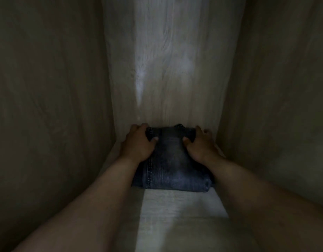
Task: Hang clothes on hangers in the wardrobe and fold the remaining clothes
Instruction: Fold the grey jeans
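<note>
A folded pair of dark blue jeans [170, 164] lies on the pale wooden shelf [177, 206] deep inside a dim wardrobe compartment, its far end against the back panel. My left hand [138, 142] grips the jeans' far left side, thumb on top and fingers curled over the edge. My right hand [199, 142] grips the far right side the same way. Both forearms reach in from the bottom of the view.
The back panel [168, 70] rises straight behind the jeans. The left side wall [51, 106] and right side wall [277, 106] close in tightly. Bare shelf surface lies in front of the jeans, between my arms.
</note>
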